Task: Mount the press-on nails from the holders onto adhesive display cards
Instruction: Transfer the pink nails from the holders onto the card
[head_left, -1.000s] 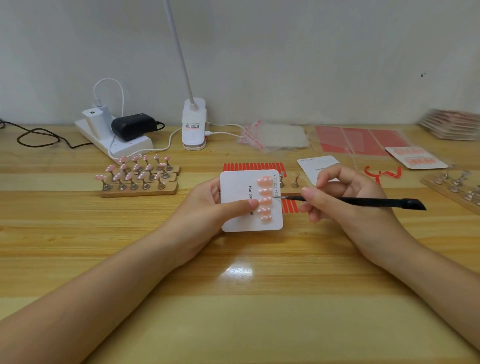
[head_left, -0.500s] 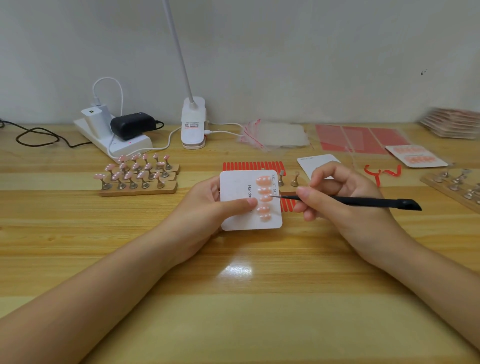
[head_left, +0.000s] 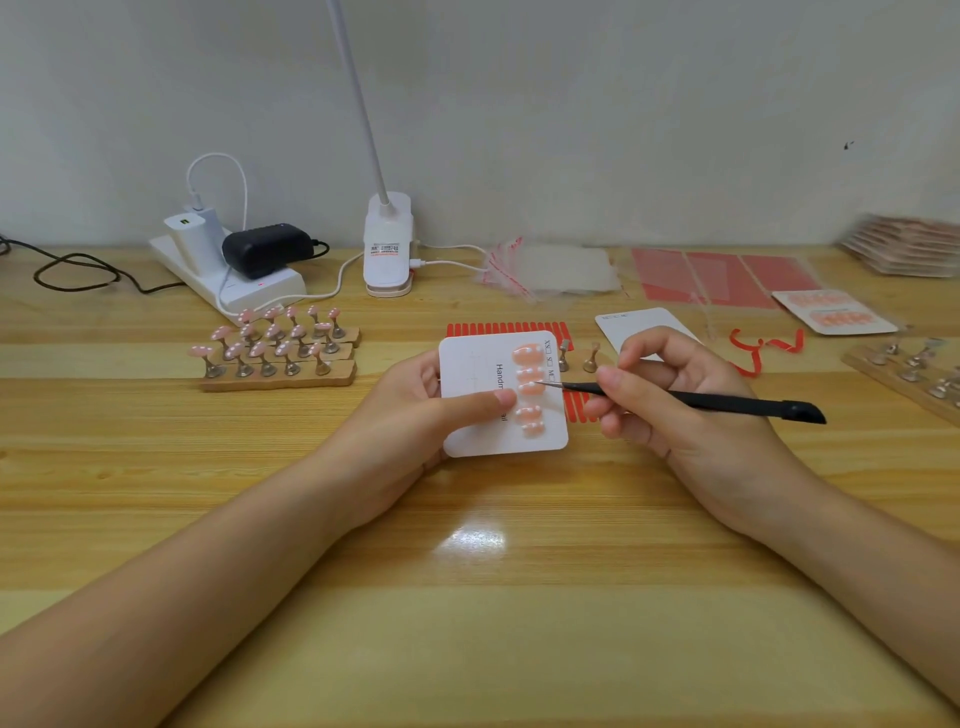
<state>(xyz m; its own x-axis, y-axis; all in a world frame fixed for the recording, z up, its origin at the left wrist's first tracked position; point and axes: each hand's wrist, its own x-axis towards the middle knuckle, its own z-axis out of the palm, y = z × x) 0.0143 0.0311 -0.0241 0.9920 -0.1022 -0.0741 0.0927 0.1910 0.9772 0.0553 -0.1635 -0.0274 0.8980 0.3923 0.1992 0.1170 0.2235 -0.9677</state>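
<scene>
My left hand (head_left: 415, 415) grips a white display card (head_left: 478, 426) above the table, its thumb lying across the card's face. Several pink press-on nails (head_left: 530, 384) sit in a column on the card's right side. My right hand (head_left: 670, 395) pinches black tweezers (head_left: 691, 400) like a pen. Their tip touches one of the upper nails on the card. Left of the hands, wooden holders (head_left: 278, 376) carry several pink nails on metal stands.
A red adhesive strip sheet (head_left: 506, 328) lies behind the card, with a blank card (head_left: 641, 325) and two bare stands (head_left: 576, 358) nearby. A lamp base (head_left: 387, 249), power strip (head_left: 228, 283), plastic bags (head_left: 550, 270), red sheets (head_left: 722, 278), a finished card (head_left: 834, 312) and empty holders (head_left: 909, 369) line the back and right.
The tweezer tip has moved left from the card's right edge onto the nails. The card and left hand have shifted slightly.
</scene>
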